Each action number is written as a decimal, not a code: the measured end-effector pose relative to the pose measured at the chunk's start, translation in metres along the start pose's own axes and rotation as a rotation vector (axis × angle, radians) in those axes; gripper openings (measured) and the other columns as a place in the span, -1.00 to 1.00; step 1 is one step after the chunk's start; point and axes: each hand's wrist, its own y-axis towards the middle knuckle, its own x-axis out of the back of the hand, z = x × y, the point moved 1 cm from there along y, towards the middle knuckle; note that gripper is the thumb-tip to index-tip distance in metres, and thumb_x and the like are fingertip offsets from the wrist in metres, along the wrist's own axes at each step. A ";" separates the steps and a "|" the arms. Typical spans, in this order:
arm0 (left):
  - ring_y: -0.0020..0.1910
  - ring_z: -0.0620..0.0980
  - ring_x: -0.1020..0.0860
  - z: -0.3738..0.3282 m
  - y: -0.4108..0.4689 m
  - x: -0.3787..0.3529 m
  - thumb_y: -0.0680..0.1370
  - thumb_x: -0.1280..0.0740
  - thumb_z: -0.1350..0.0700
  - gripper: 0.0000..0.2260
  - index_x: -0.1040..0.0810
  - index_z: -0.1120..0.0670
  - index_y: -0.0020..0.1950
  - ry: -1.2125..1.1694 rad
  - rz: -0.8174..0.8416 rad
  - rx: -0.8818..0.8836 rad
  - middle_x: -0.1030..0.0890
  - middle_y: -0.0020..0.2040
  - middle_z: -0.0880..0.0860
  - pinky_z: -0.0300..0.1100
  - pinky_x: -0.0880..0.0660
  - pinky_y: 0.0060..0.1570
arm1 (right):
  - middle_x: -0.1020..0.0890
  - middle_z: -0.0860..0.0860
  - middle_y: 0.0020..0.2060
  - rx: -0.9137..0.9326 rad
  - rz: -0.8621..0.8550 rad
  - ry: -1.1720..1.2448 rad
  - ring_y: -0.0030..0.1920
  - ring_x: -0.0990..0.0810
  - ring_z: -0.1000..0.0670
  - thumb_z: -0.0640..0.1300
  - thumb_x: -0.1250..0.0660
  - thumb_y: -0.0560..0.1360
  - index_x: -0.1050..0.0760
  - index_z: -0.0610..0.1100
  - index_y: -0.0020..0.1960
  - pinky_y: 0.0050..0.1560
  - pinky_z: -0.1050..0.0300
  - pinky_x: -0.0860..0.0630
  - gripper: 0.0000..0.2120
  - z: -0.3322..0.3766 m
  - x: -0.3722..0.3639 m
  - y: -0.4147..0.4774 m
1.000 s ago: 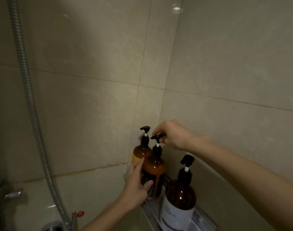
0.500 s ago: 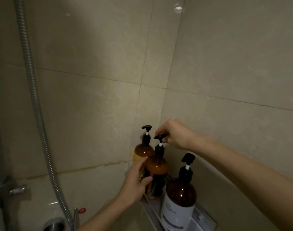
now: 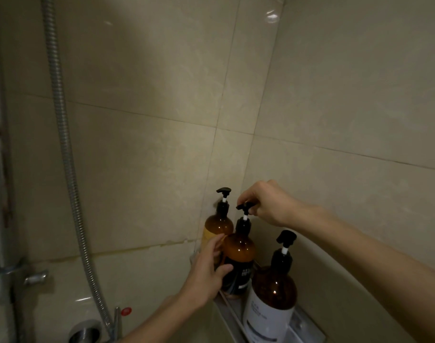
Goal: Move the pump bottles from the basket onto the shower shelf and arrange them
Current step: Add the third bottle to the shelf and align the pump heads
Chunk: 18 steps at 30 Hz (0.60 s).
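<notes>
Three amber pump bottles stand upright on the metal shower shelf [image 3: 308, 325] along the right wall. The middle bottle [image 3: 240, 253] has a black label. My left hand [image 3: 207, 271] grips its body from the left side. My right hand [image 3: 266, 203] pinches its black pump head from above. Behind it, in the corner, stands the far bottle [image 3: 217, 224] with a yellow label. Nearest to me is the large bottle [image 3: 273, 300] with a white label; neither hand touches it. The basket is out of view.
A ribbed metal shower hose [image 3: 65, 149] hangs down the left wall to a chrome tap [image 3: 25, 278] with a red-dotted mixer handle [image 3: 118, 318]. Beige tiled walls meet in the corner behind the bottles.
Both hands have stayed on the middle bottle, with the left fingers shifting slightly on its body. The view has drifted a little to the left.
</notes>
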 end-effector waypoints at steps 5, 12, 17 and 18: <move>0.24 -0.20 -0.33 -0.001 0.000 0.005 0.53 -0.29 0.25 -0.44 -0.22 -0.13 0.44 0.073 0.004 -0.079 -0.32 0.25 -0.10 -0.21 -0.29 0.36 | -0.63 -0.06 0.07 0.006 -0.004 -0.015 0.08 -0.58 0.04 -0.38 -0.29 0.46 -0.57 -0.09 0.15 0.07 0.25 -0.50 -0.67 -0.001 0.001 0.000; 0.09 -0.22 -0.46 0.006 -0.011 -0.002 0.56 -0.24 0.23 -0.59 -0.36 -0.06 0.38 0.118 -0.186 -0.104 -0.45 0.16 -0.12 -0.39 -0.43 0.09 | -0.64 -0.06 0.04 -0.018 -0.005 -0.029 -0.05 -0.55 0.11 -0.36 -0.30 0.46 -0.57 -0.08 0.14 -0.02 0.31 -0.48 -0.67 -0.003 0.001 0.004; 0.21 -0.34 -0.33 0.009 -0.014 -0.015 0.45 -0.38 -0.07 -0.43 -0.23 -0.26 0.39 0.167 -0.170 -0.113 -0.34 0.24 -0.32 -0.28 -0.32 0.27 | -0.64 -0.07 0.03 -0.023 -0.021 -0.022 0.01 -0.59 0.06 -0.36 -0.31 0.45 -0.57 -0.10 0.15 -0.01 0.29 -0.49 -0.67 -0.004 -0.001 0.006; 0.18 -0.40 -0.30 0.007 -0.014 -0.016 0.40 -0.40 -0.14 -0.40 -0.20 -0.33 0.37 0.184 -0.164 -0.125 -0.30 0.20 -0.42 -0.32 -0.30 0.24 | -0.64 -0.08 0.03 -0.022 -0.023 -0.021 0.03 -0.60 0.04 -0.37 -0.31 0.45 -0.57 -0.10 0.15 0.01 0.27 -0.51 -0.67 -0.004 -0.002 0.007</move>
